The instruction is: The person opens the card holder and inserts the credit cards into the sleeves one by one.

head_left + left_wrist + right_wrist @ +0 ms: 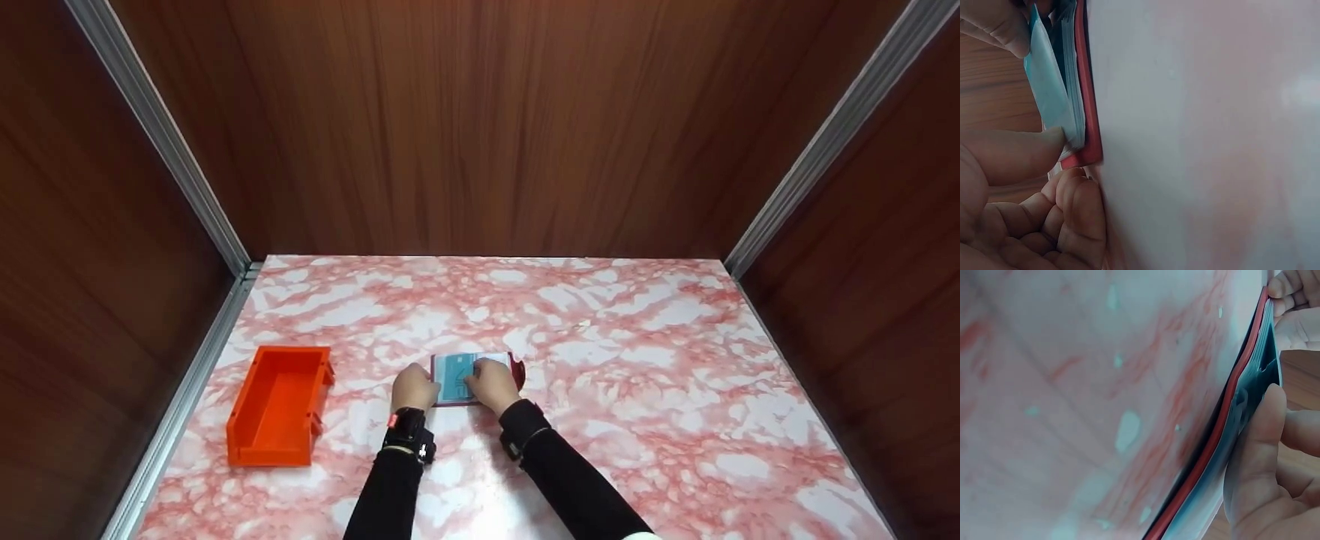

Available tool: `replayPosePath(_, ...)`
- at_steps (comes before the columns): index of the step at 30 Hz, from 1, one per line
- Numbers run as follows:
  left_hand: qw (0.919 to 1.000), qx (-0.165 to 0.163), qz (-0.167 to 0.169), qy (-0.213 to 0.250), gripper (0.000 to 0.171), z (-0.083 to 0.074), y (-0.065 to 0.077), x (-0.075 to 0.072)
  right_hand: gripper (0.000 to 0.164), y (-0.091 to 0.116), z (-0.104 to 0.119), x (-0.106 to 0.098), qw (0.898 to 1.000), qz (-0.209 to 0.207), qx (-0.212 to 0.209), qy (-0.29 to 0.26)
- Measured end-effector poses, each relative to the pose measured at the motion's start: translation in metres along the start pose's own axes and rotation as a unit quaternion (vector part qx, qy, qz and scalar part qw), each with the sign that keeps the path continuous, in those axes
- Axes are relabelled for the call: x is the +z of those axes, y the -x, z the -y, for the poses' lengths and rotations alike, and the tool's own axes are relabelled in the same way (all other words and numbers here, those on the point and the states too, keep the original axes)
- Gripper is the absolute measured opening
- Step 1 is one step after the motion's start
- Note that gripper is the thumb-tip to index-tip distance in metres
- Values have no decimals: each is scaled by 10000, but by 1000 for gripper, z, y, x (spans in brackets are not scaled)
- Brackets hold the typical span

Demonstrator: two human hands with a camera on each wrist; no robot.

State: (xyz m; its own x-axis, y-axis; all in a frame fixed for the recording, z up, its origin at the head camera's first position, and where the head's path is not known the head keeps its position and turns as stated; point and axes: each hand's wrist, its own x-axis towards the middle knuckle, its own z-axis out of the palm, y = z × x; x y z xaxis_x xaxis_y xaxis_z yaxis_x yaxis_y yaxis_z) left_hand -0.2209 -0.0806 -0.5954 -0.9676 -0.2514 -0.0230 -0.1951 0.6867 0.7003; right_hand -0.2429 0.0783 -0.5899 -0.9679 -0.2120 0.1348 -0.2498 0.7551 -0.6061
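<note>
A red-covered card holder (pixel 519 373) with a stack of thin sleeves lies open on the table between both hands. My left hand (pixel 414 388) holds its left edge, the thumb (pixel 1027 154) pressing the sleeves and the other fingers curled beside the red cover (pixel 1090 112). A teal card (pixel 452 375) lies over the left part of the sleeves. My right hand (pixel 495 384) pinches this card at its right side between thumb (pixel 1272 408) and forefinger, with the sleeves (pixel 1241 396) fanned slightly apart below. The right hand hides part of the holder's right half.
An orange open-fronted bin (pixel 277 405) stands to the left on the pink-and-white marbled table (pixel 637 390). Brown wood-grain panels (pixel 480 135) with metal corner rails enclose the table at the back and on both sides.
</note>
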Motion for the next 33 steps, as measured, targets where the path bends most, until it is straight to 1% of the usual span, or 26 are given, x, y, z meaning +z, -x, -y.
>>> replayPosePath(7, 9999, 110, -111, -39, 10, 0, 0, 1, 11, 1, 4, 2, 9998, 151, 4, 117)
replayPosePath(10, 9999, 120, -95, 8, 10, 0, 0, 1, 14, 1, 5, 2, 9996, 243, -1, 151)
replayPosePath(14, 9999, 140, -80, 59, 10, 0, 0, 0, 15, 1, 6, 2, 9991, 357, -69, 213)
replayPosePath(18, 9999, 119, -64, 56, 12, 0, 0, 0, 7, 1, 7, 0, 9984, 474, -192, 238)
replayPosePath(21, 9999, 110, -66, 16, 13, 0, 0, 1, 11, 3, 6, -3, 9978, 527, -313, 254)
replayPosePath(24, 9999, 101, -95, -16, 13, 1, -1, 1, 18, 4, 4, -8, 9976, 506, -426, 201)
replayPosePath(27, 9999, 79, -88, 2, 13, 1, -1, 2, 21, 4, 2, -13, 9978, 423, -499, 99)
replayPosePath(30, 9999, 80, -78, 46, 14, 2, -1, 2, 22, 3, 2, -19, 9980, 315, -542, 44)
replayPosePath(33, 9999, 135, -100, 20, 14, 3, -2, 2, 20, 1, 2, -25, 9977, 185, -653, 84)
